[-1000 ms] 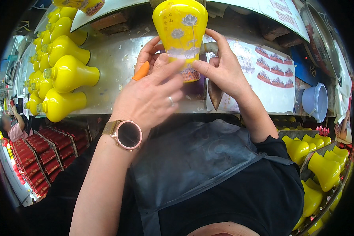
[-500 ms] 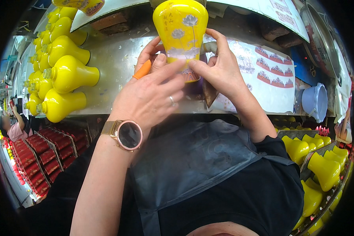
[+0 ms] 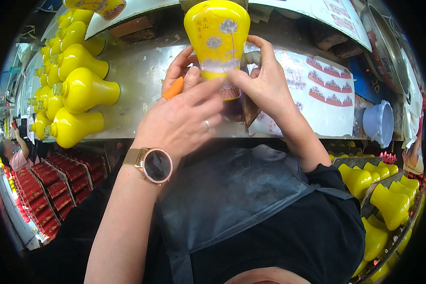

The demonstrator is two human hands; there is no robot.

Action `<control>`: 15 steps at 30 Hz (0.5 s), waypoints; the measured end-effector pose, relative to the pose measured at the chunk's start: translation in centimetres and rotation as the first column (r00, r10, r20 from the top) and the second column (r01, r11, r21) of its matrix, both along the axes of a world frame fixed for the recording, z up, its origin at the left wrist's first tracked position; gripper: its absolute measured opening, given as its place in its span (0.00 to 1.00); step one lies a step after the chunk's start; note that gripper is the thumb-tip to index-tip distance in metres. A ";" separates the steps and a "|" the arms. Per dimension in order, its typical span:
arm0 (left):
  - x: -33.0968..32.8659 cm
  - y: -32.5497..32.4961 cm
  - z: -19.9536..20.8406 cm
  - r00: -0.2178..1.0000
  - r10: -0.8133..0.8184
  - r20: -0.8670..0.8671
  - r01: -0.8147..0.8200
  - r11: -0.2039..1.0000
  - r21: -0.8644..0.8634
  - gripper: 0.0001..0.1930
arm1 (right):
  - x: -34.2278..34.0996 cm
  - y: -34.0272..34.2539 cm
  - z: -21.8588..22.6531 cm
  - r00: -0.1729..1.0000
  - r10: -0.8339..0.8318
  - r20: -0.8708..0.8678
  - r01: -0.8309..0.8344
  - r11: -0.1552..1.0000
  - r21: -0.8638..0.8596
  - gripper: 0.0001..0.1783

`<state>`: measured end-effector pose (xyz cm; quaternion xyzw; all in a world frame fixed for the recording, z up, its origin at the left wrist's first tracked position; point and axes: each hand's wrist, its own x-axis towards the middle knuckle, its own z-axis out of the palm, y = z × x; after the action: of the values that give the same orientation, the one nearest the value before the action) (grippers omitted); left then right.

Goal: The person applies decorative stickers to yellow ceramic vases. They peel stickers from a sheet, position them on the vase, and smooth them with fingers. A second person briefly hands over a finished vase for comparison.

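A glossy yellow bottle (image 3: pixel 215 28) with grey lotus decals stands in front of me at the top of the view, its wide part away from me. A red patterned band (image 3: pixel 231 91) circles its narrow near end. My right hand (image 3: pixel 267 83) grips its right side, thumb pressed on the decal near the narrow end. My left hand (image 3: pixel 182 118) reaches across the lower left side, its forefinger and thumb against the bottle. An orange flat-handled tool (image 3: pixel 173 88) is tucked between that thumb and forefinger; its other end is hidden. The left fingertips are partly blurred.
Several plain yellow bottles (image 3: pixel 83 89) lie in a stack at the left on the metal table (image 3: pixel 137 71). Printed decal sheets (image 3: pixel 333 113) lie to the right, beside a pale blue bucket (image 3: pixel 386 123). More yellow bottles (image 3: pixel 388 203) fill racks lower right. Red boxes (image 3: pixel 57 189) and another person (image 3: pixel 19 154) are far left.
My left hand has slid slightly down and right, its forefinger drawing off the decal, and the orange tool has shifted with it. My right hand and the bottle have stayed nearly still.
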<state>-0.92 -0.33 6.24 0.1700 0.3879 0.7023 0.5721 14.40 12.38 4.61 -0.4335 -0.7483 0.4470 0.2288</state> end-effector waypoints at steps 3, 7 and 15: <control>-0.1 -0.2 0.4 0.998 -0.004 0.055 0.006 0.999 -0.035 0.27 | -0.2 -0.1 0.2 1.000 -0.010 0.003 0.010 1.000 0.004 0.48; 1.2 0.0 1.0 0.983 0.002 -0.185 -0.016 0.997 -0.077 0.28 | -0.3 -0.2 0.3 1.000 -0.012 0.004 0.012 0.999 0.030 0.48; 0.5 0.8 -2.1 0.965 0.118 -0.235 -0.121 0.993 0.003 0.25 | -0.4 -0.2 0.2 1.000 -0.018 -0.015 0.018 1.000 -0.005 0.48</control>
<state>-0.42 0.51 4.15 0.2248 0.4665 0.7083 0.4798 14.02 12.14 4.80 -0.4375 -0.7414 0.4501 0.2372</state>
